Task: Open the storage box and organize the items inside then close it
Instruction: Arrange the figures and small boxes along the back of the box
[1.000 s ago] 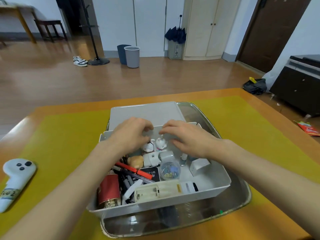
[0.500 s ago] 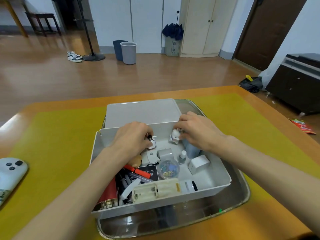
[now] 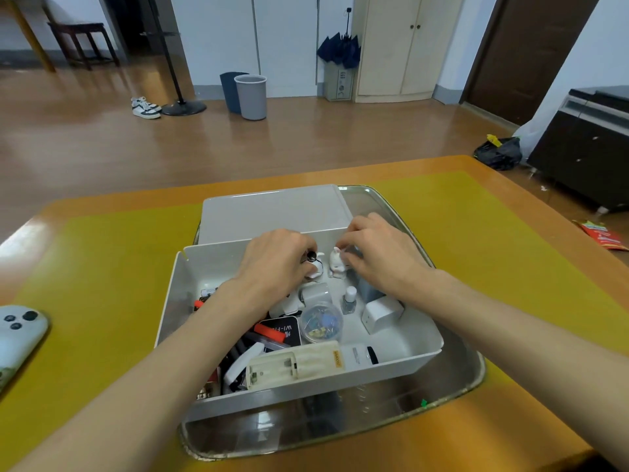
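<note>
The open white storage box sits in a metal tray, with its lid lying flat behind it. My left hand pinches a small white figurine with a black ball near the box's far wall. Beside it, my right hand holds a white rabbit figurine. Lower in the box lie a clear tub of clips, a nail polish bottle, a white cube adapter, a cream battery case, a black Wi-Fi card and pens.
A white controller lies on the yellow mat at the far left. A red snack packet sits at the table's right edge. Beyond the table are bins, shoes and a cabinet on the wood floor.
Both hands lifted slightly apart at the far wall of the box, each now pinching a small figurine standing side by side. The view shifted a little left.
</note>
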Motion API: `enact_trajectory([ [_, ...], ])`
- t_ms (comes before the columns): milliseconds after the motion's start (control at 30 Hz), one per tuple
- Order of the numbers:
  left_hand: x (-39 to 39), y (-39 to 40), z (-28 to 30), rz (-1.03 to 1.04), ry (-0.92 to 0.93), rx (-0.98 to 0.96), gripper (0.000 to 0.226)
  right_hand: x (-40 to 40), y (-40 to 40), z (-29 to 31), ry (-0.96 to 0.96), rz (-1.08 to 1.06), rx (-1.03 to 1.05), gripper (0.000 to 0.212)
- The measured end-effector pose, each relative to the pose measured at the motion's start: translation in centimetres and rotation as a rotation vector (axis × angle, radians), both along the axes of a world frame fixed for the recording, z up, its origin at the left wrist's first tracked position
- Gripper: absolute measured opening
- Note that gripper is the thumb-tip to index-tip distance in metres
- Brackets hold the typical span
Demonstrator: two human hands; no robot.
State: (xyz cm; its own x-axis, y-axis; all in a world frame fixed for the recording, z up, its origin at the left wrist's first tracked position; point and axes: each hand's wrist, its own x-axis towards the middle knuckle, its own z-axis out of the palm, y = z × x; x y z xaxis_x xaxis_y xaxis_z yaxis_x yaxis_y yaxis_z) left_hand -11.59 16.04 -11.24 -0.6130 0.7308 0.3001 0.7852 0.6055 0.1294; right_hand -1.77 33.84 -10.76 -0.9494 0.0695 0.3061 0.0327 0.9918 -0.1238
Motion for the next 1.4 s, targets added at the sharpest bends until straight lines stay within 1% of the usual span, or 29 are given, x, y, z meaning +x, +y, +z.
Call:
enact_trajectory([
  [167, 0.0, 0.7, 0.1, -0.006, -0.001, -0.007, 0.019, 0.0, 0.2, 0.0, 0.016, -0.034, -0.038, 0.019],
  [400, 0.3, 0.7, 0.0, -0.076, 0.043, 0.03, 0.012, 0.1, 0.3, -0.1, 0.044, -0.06, -0.104, 0.019],
  [567, 0.7, 1.0, 0.3, -0.059, 0.068, 0.035, 0.011, 0.3, 0.2, 0.1, 0.039, -0.048, -0.125, 0.019],
  [700, 0.9, 1.6, 0.6, -0.024, -0.038, 0.123, 0.008, 0.4, 0.2, 0.1, 0.037, -0.059, -0.132, 0.02],
  [867, 1.2, 1.6, -0.2, 0.054, -0.263, 0.324, 0.008, 0.5, 0.2, 0.1, 0.048, -0.077, -0.162, 0.02],
  [933, 1.2, 1.4, -0.5, 0.073, -0.291, 0.356, 0.009, 0.5, 0.2, 0.1, 0.045, -0.078, -0.171, 0.019],
  [1000, 1.4, 1.4, -0.5, 0.066, -0.28, 0.338, 0.009, 0.5, 0.2, 0.2, 0.022, -0.083, -0.164, 0.02],
  [1167, 2.2, 1.3, -0.4, -0.036, -0.23, 0.341, 0.009, 0.5, 0.3, 0.2, 0.013, -0.079, -0.18, 0.024],
  [1300, 2.3, 1.0, -0.2, -0.031, -0.169, 0.322, 0.013, 0.5, 0.2, 0.4, 0.032, -0.046, -0.206, 0.027],
  [1400, 2.2, 0.9, -0.1, -0.03, -0.153, 0.33, 0.013, 0.4, 0.2, 0.4, 0.029, -0.04, -0.178, 0.029],
])
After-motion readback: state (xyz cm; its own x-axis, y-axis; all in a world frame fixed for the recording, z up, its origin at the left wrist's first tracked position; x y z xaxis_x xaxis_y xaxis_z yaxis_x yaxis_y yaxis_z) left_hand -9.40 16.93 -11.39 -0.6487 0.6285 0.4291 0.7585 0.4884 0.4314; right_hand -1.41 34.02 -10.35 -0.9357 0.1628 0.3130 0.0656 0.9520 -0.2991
